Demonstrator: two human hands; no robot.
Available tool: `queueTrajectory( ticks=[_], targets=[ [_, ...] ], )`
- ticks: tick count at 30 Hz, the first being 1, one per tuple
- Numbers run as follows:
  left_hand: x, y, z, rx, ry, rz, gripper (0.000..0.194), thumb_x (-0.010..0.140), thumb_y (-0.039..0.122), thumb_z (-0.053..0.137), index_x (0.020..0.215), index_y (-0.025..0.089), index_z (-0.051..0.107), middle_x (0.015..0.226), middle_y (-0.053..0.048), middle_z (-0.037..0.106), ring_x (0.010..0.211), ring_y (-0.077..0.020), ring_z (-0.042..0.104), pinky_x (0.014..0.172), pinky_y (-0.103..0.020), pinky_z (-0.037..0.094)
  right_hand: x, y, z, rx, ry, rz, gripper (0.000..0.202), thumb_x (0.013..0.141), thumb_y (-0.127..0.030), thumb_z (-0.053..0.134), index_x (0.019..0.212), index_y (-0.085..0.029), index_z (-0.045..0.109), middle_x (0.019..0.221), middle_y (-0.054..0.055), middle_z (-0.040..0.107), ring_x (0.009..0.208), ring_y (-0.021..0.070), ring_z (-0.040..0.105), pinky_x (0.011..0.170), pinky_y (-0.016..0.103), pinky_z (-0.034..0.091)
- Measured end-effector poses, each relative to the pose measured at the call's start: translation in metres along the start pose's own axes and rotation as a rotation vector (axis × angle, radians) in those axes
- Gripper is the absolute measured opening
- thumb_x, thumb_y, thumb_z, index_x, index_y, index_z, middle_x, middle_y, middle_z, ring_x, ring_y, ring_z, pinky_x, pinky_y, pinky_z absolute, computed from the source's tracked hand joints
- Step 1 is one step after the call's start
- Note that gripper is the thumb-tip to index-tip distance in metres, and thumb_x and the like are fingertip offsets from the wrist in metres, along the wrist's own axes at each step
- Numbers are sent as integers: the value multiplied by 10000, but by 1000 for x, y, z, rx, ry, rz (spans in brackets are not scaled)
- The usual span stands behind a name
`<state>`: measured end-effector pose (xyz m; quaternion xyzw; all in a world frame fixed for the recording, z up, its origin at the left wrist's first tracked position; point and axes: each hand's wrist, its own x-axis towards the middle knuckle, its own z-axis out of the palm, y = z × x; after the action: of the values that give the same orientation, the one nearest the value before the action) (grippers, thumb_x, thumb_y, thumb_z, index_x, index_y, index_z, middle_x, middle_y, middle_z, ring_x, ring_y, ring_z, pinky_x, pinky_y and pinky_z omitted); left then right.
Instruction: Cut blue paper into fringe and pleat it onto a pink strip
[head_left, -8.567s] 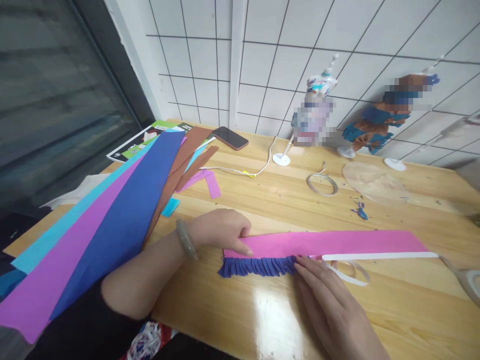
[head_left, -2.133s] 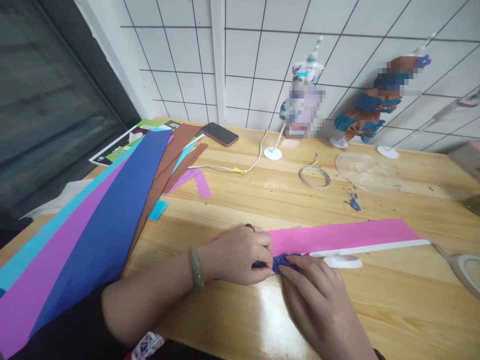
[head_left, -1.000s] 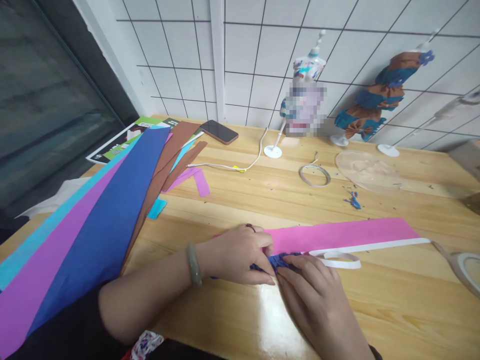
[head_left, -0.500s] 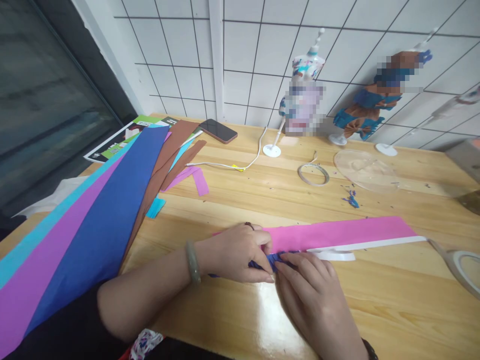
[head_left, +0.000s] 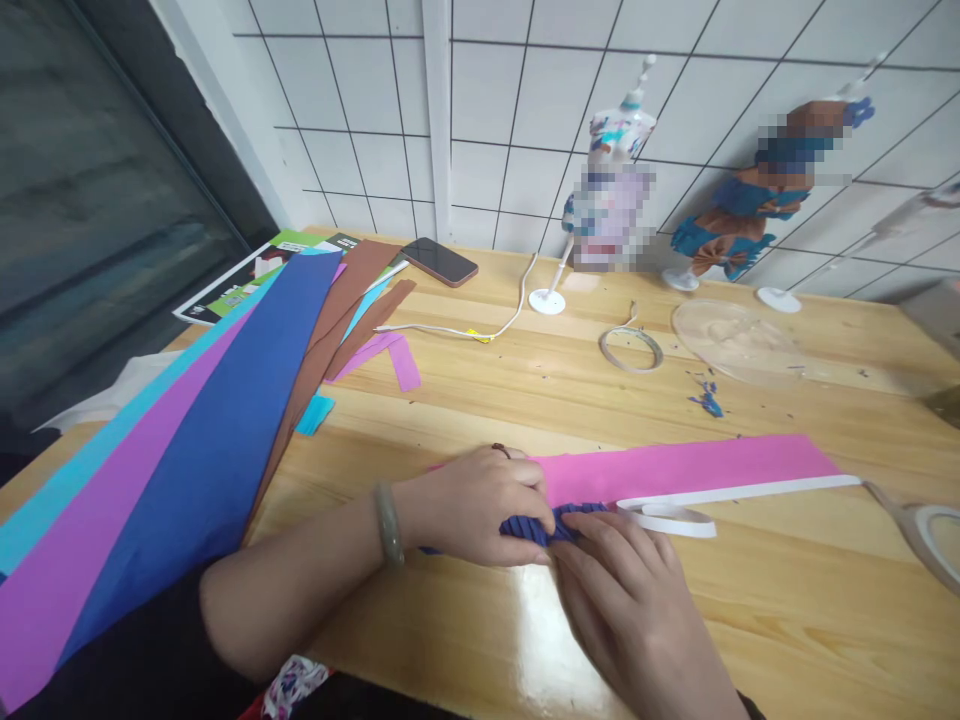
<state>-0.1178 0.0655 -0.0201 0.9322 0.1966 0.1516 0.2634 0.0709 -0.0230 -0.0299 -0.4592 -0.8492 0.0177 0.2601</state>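
A pink strip (head_left: 697,465) lies across the table, with white tape along its near edge and a loose white curl of tape (head_left: 675,520) beside it. Pleated dark blue material (head_left: 525,528) runs along the strip's near side. My left hand (head_left: 487,505) rests over the strip's left part, its thumb and fingers closed on the blue pleats. From the right, my right hand (head_left: 630,580) pinches the same pleats with bent fingers. The fingertips of both hands nearly meet. Part of the blue material is hidden under the hands.
Long blue, purple, turquoise and brown sheets (head_left: 247,400) lie at the left. Behind are a phone (head_left: 440,261), a white cable (head_left: 450,330), small dress forms on stands (head_left: 547,301), a tape ring (head_left: 630,349), a clear disc (head_left: 739,340) and blue scraps (head_left: 709,402). A tape roll (head_left: 937,540) sits right.
The fingers have shifted slightly, and more of the blue pleats shows between them. The loose white tape has opened into a wider loop. The whole view has moved a little.
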Motion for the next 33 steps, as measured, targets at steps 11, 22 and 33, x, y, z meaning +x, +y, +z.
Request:
queueTrajectory(
  ticks=[11,22,33],
  targets=[
    [-1,-3,3,15,13,43,248,790,425,547,842,229,690,877,-35,593,792,-148,541,767,-297,375,-3,11,-9,40,44,1,181,824,-155,508,990,-164,580,983,110,607,928,227,562,790,412,441],
    [-1,0,0,28,-26,-2,280,780,436,545,935,227,650,877,-39,589,831,-166,540,807,-307,367,-4,16,-3,-75,5,5,233,859,-156,471,1067,-129,571,1006,130,618,901,224,566,759,397,429],
    [0,-1,2,41,3,41,259,784,434,548,856,227,685,880,-45,585,816,-167,541,774,-318,372,1,10,-3,-46,30,33,146,856,-157,477,887,-169,620,931,102,630,856,207,569,717,361,412]
  ],
)
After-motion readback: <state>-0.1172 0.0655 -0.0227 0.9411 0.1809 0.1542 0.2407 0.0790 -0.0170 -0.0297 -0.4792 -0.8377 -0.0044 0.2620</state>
